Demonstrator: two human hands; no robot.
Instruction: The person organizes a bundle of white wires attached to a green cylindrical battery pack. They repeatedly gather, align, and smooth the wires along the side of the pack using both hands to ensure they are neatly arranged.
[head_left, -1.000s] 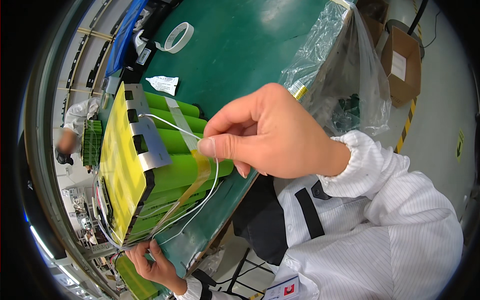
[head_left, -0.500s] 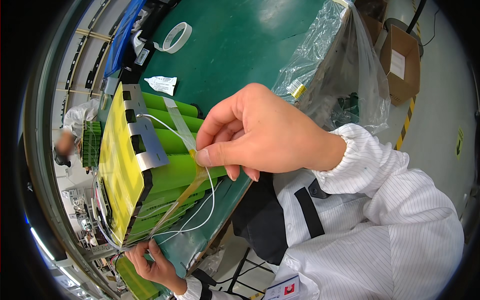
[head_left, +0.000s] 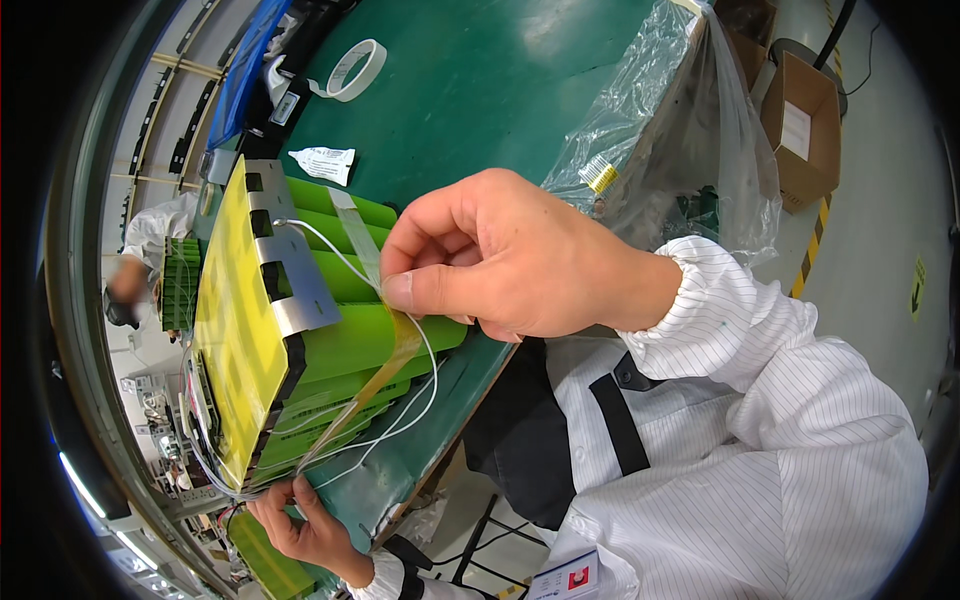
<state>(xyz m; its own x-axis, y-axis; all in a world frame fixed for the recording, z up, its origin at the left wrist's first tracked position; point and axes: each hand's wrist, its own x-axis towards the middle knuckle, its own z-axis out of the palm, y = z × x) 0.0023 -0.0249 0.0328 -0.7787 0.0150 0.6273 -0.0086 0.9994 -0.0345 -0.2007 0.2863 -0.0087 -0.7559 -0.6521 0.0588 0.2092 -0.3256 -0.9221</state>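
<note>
A green desk [head_left: 520,90] fills the view, grey floor to the right. On it lies the green battery pack [head_left: 300,350]. The right hand [head_left: 500,260], now higher, has its fingers pinching amber tape [head_left: 385,350]; left hand [head_left: 300,520] grips the pack's lower end.

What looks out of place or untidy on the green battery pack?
The thin white wires hang in a loose loop off the green battery pack, beyond the table edge. The amber tape strip under the right hand crosses them slantwise.

Right hand [head_left: 510,255] pinched, thumb extended; left hand [head_left: 305,520] low, apparently curled, fingers up
</note>
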